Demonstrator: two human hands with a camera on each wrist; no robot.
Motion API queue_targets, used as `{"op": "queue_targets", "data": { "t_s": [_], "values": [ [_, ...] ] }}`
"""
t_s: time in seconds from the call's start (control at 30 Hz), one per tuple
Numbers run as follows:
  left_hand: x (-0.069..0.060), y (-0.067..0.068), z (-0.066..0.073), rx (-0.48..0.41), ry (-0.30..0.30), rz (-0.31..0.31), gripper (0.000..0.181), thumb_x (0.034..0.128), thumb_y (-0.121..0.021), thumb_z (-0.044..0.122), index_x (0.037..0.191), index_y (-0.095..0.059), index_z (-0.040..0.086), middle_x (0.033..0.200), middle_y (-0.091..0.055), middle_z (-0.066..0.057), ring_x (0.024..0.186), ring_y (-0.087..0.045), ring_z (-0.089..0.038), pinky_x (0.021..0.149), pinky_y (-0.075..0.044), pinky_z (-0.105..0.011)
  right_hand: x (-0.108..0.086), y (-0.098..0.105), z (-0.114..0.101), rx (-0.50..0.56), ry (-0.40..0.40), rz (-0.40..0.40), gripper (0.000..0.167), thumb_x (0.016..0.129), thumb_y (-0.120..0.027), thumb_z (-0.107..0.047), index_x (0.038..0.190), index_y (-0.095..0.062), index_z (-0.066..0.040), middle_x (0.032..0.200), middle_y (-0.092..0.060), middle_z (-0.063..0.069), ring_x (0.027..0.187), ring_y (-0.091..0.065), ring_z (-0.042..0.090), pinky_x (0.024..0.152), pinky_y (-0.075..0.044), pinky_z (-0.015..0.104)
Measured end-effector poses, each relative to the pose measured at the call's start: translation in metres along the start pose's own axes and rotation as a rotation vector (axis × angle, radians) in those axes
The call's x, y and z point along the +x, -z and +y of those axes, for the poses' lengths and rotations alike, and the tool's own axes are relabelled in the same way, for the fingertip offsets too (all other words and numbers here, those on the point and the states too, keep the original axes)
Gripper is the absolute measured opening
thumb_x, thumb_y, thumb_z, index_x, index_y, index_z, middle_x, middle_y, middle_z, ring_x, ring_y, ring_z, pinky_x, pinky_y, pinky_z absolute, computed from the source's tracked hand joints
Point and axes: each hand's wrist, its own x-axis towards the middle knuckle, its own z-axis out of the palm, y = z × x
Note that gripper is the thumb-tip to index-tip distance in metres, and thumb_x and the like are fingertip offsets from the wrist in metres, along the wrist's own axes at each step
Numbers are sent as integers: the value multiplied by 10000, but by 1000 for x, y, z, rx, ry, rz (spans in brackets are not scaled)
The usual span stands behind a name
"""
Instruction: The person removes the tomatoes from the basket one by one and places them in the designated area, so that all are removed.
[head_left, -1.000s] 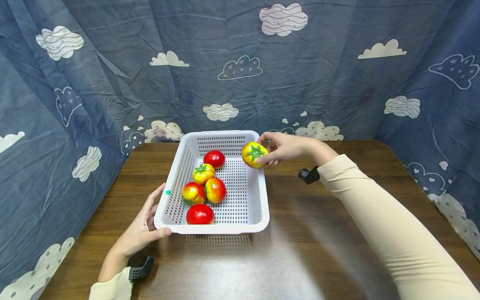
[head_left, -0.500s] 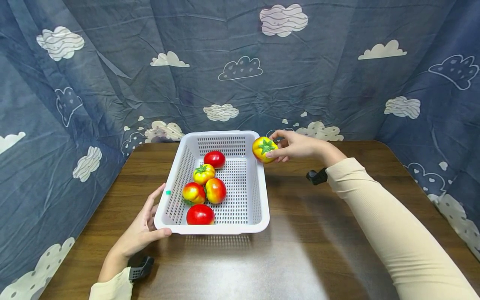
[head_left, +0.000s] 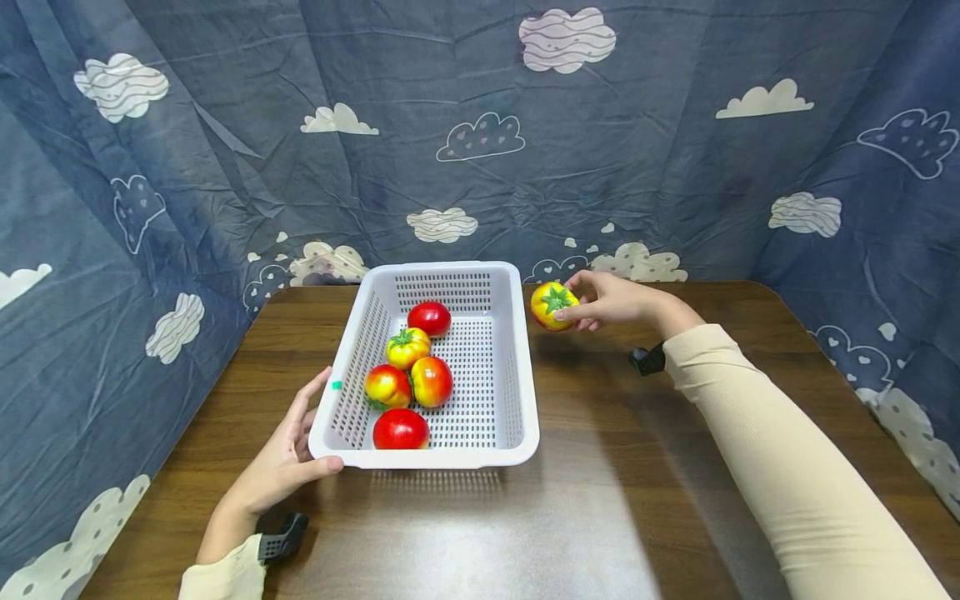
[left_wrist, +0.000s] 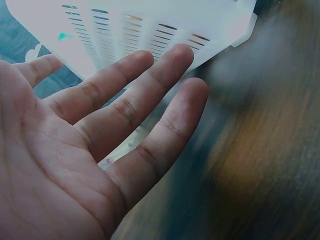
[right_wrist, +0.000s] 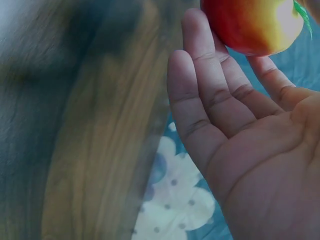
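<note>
Fingers (right_wrist: 197, 37) of the right hand (head_left: 618, 300) bent round a yellow-and-red tomato (head_left: 553, 307), parted only by its width, thumb across the near side by the green leafy top. Outer fingers straighter, alongside the red skin in the right wrist view. Held just outside the right rim of a white slotted basket (head_left: 427, 458); contact with the wood below hard to tell.

At the near left corner of the basket, left hand (head_left: 279, 460) with fingers well spread and nearly straight, thumb against the near rim, index finger along the left side, touching rather than gripping.

Right forearm in a cream sleeve (head_left: 787, 450) slanting in from the lower right; black device (head_left: 648, 359) near the cuff. Left wrist at lower left, second black device (head_left: 283, 537) beneath.

Inside the basket, five more tomatoes (head_left: 432, 381), mostly toward the left. Underneath, a brown wood-grain table (head_left: 600, 500) with pale glare in front. Behind and at both sides, dark blue curtain (head_left: 450, 75) printed with white clouds (head_left: 567, 40).
</note>
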Motion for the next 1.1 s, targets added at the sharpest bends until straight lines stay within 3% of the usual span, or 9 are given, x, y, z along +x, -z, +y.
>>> {"op": "queue_targets", "data": {
  "t_s": [0.27, 0.63, 0.8, 1.1],
  "values": [
    [0, 0, 0, 7, -2, 4, 1126, 871, -775, -62, 1731, -90, 185, 1517, -574, -101, 1197, -717, -153, 925, -613, -303, -2, -3, 23, 34, -50, -26, 592, 1010, -739, -313, 1396, -457, 35, 1172, -689, 171, 906, -754, 241, 785, -606, 346],
    [-1, -1, 0, 8, 18, 11, 1132, 876, -790, -41, 1732, -92, 206, 1503, -575, -71, 1181, -725, -152, 928, -611, -295, 1, -10, 55, 42, -186, -31, 678, 1029, -714, -381, 1441, -391, 49, 1026, -768, 163, 862, -742, 158, 768, -596, 332],
    [0, -1, 0, 20, 19, 14, 1135, 873, -791, -41, 1732, -93, 210, 1505, -566, -130, 1177, -728, -152, 928, -611, -296, 1, -12, 59, 82, -216, -30, 713, 1030, -712, -398, 1467, -370, 50, 1056, -760, 174, 859, -735, 143, 790, -609, 340],
    [-1, -1, 0, 29, 19, 15, 1137, 871, -789, -44, 1732, -93, 216, 1509, -565, -130, 1172, -731, -150, 929, -610, -294, 2, -17, 63, 102, -239, -22, 784, 1038, -682, -453, 1504, -332, 72, 1102, -750, 188, 875, -752, 138, 811, -617, 353]
  ]
}}
